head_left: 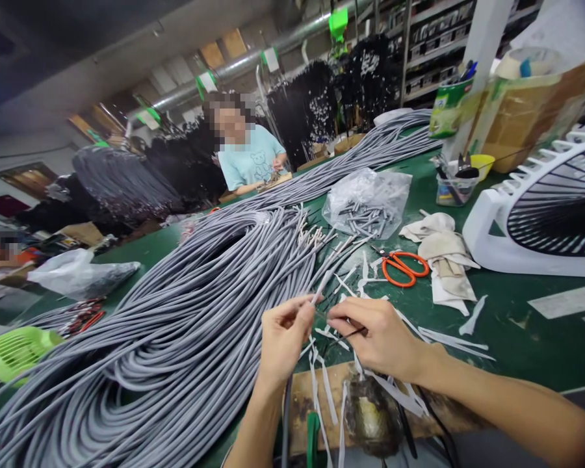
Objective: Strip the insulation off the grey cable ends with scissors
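Near the bottom middle, my left hand (286,338) is closed, thumb against fingers, on a grey cable (286,416) that hangs down below it. Just to the right, my right hand (383,335) pinches a thin dark wire-like piece (347,335); its far end is too small to make out. The fingertips of both hands are close together. Beneath them lies a wooden board (299,393) with a dark, worn block (373,416) on it. White paper-like strips (329,393) hang over the board and lie scattered around my hands.
A large bundle of grey cables (175,318) covers the left side. Orange-handled scissors (404,268), a cloth (446,260), a plastic bag of short pieces (368,201) and a white fan (497,240) stand right. Across the green table (511,344) sits another person (253,156).
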`<state>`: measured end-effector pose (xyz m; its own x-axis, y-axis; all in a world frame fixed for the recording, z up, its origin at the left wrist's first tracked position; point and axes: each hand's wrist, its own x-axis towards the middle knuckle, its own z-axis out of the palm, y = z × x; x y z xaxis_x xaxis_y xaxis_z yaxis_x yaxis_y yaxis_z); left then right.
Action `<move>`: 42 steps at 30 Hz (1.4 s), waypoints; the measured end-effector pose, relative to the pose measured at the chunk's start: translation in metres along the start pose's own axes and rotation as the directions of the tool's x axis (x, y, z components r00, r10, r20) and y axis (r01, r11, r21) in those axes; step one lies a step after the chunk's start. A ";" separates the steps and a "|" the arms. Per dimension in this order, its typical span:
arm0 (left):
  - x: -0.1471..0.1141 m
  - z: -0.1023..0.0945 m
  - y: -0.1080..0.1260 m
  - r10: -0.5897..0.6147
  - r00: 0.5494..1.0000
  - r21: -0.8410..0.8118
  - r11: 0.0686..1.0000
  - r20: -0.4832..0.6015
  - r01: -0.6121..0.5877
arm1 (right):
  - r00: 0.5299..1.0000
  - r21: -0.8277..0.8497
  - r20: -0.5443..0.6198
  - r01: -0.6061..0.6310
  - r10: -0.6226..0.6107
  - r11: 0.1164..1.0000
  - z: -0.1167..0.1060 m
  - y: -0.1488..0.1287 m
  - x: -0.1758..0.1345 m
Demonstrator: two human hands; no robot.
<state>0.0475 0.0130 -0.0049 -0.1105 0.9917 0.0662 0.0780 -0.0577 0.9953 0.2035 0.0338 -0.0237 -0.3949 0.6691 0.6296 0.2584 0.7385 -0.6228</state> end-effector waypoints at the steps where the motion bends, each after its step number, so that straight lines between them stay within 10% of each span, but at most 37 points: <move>1: 0.000 0.002 -0.002 0.047 0.997 0.073 0.996 -0.063 -0.042 | 1.000 -0.018 0.021 -0.011 0.011 1.000 0.000 0.001 0.000; 6: 0.001 0.005 -0.008 0.161 0.962 0.198 0.973 -0.221 -0.117 | 0.995 -0.059 0.086 -0.044 0.049 0.997 0.000 0.004 -0.001; 19: 0.026 -0.003 -0.013 -0.085 0.890 -0.368 0.925 -0.447 -0.096 | 0.995 0.010 0.083 -0.054 0.053 0.998 0.006 0.003 0.000; 27: 0.028 -0.010 -0.004 -0.225 0.947 -0.555 0.769 0.228 0.316 | 0.970 0.096 0.036 -0.242 0.239 0.966 0.004 0.008 0.005; 33: 0.010 -0.008 -0.003 0.060 0.961 -0.522 0.848 0.270 0.093 | 0.973 -0.129 -0.050 -0.228 0.224 0.965 -0.005 0.020 0.011; 37: 0.007 -0.013 -0.005 0.194 0.969 -0.467 0.878 0.154 -0.102 | 0.918 -0.308 -0.330 -0.326 0.221 0.894 -0.028 0.034 0.016; 39: 0.007 -0.014 -0.007 0.289 0.954 -0.329 0.911 0.078 -0.249 | 0.859 -0.226 -0.448 -0.378 0.249 0.898 -0.035 0.035 0.018; 42: 0.006 -0.009 -0.010 0.402 0.895 0.008 0.912 0.192 -0.411 | 0.911 0.146 -0.274 -0.277 0.308 0.950 -0.032 0.026 0.020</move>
<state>0.0372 0.0182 -0.0136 0.1229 0.8867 0.4456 0.1247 -0.4593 0.8795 0.2303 0.0689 -0.0122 -0.0385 0.8598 0.5092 0.2265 0.5039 -0.8335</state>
